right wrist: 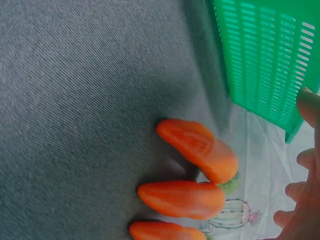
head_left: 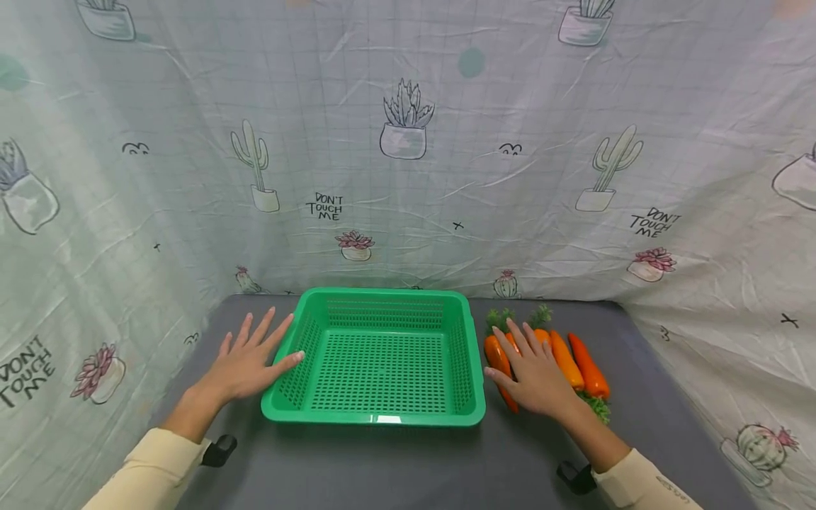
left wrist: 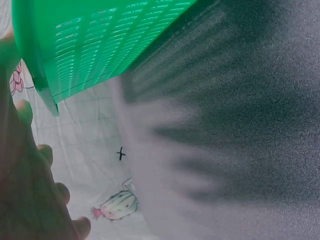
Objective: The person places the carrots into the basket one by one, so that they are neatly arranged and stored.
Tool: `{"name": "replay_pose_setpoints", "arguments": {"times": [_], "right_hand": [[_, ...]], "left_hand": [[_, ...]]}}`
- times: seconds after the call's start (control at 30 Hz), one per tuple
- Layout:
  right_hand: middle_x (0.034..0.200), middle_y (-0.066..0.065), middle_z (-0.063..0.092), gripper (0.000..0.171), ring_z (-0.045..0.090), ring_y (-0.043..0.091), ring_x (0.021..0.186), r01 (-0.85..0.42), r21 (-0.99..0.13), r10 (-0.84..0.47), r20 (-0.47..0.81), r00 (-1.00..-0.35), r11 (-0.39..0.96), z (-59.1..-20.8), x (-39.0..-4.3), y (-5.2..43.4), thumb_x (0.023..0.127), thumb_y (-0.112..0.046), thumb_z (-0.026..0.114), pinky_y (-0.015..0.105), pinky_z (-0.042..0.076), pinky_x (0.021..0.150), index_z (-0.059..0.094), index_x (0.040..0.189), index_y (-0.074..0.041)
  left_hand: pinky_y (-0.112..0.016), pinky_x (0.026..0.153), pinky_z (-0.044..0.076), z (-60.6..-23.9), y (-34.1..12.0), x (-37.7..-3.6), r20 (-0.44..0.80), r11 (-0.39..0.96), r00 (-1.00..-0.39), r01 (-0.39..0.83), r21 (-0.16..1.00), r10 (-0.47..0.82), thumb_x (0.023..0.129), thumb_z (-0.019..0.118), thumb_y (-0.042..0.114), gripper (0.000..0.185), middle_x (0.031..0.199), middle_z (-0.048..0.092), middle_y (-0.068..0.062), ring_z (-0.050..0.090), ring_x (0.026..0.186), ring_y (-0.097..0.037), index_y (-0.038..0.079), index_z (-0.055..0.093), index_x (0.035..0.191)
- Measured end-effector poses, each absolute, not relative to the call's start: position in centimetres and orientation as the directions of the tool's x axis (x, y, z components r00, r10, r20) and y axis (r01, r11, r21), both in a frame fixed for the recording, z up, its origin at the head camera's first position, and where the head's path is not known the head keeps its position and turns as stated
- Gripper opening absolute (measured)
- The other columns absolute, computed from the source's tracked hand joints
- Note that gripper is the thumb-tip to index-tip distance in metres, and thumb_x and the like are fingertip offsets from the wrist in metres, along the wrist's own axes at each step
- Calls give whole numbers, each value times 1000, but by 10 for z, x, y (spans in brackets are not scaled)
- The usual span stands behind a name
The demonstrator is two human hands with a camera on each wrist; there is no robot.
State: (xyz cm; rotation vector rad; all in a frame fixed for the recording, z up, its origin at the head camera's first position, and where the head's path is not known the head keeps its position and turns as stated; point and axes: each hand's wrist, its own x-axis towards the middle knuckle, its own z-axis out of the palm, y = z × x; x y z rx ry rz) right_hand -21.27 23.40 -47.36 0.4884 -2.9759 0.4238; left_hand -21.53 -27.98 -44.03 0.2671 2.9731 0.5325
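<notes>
A green perforated plastic basket (head_left: pixel 319 416) sits on the dark grey tabletop, with nothing inside it. My left hand (head_left: pixel 245 365) is spread beside the basket's left rim, its thumb overlapping that rim in the head view. Over the carrots at the basket's right, my right hand (head_left: pixel 535 375) hovers with fingers spread, holding nothing. Several orange carrots (head_left: pixel 588 367) with leafy green tops lie there, partly hidden under that hand. In the right wrist view, three carrots (right wrist: pixel 182 200) lie on the cloth below the right hand's fingers (right wrist: pixel 300 192).
A pale curtain (head_left: pixel 408 191) printed with potted cacti hangs behind the table and along both sides. The grey tabletop (head_left: pixel 382 467) extends in front of the basket. Each wrist carries a black strap-like device (head_left: pixel 219 451) near a cream sleeve (head_left: pixel 149 467).
</notes>
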Motion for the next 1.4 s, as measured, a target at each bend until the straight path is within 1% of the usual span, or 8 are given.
{"name": "replay_pose_setpoints", "arguments": {"times": [0.4,0.53,0.73,0.83,0.97,1.03,1.23,1.4], "right_hand": [[173,21,19,79,16,50,158,-346,-282,-312,160,-936,895,-484,-209,231,103,-49,61,78,23,117,30,166,-13],[174,20,18,80,15,50,159,-346,-307,-309,162,-937,887,-488,-208,230,103,-48,62,78,23,118,29,166,-13],[174,21,19,80,14,50,159,-342,-350,-301,168,-939,872,-494,-206,230,103,-45,63,75,21,121,28,166,-11],[173,21,20,80,15,50,159,-339,-381,-293,174,-940,860,-496,-204,229,103,-44,63,73,21,122,29,166,-10],[173,21,20,79,16,50,159,-324,-424,-277,171,-946,845,-498,-202,229,103,-45,63,73,23,121,29,166,-10],[173,22,21,79,17,50,158,-319,-444,-271,170,-948,837,-498,-201,228,103,-45,63,74,26,119,29,166,-10],[171,24,23,77,24,50,156,-321,-513,-255,195,-947,796,-501,-201,226,105,-41,62,74,31,116,30,164,-5],[171,24,25,74,30,50,154,-289,-615,-206,204,-957,733,-506,-201,224,106,-39,60,74,33,114,29,164,-5]], "left_hand": [[-86,112,1,-447,-283,-219,-97,891,-972,154,428,214,102,50,65,87,175,2,-23,-6,155,-63,28,12,170],[-90,108,2,-448,-286,-221,-112,850,-966,146,507,233,103,52,61,86,175,2,-24,-9,153,-65,26,11,170],[-90,107,1,-451,-293,-224,-153,752,-951,109,650,270,105,53,54,86,175,-4,-23,-14,153,-63,31,1,170],[-87,111,10,-452,-295,-225,-176,704,-942,83,705,287,107,53,51,85,175,-3,-23,-7,156,-60,34,-2,169],[-83,112,22,-452,-297,-227,-204,655,-935,39,754,291,106,56,49,87,176,-3,-20,1,158,-56,38,-4,168],[-83,112,23,-453,-298,-227,-205,632,-933,31,774,296,106,57,47,87,176,-3,-19,2,158,-56,39,-4,168],[-80,113,27,-456,-302,-227,-189,542,-921,28,840,341,107,59,39,90,176,-1,-20,4,158,-56,36,-6,168],[-70,109,43,-458,-306,-226,-213,456,-910,-30,890,356,107,60,35,90,175,-1,-22,13,157,-55,34,-6,169]]}}
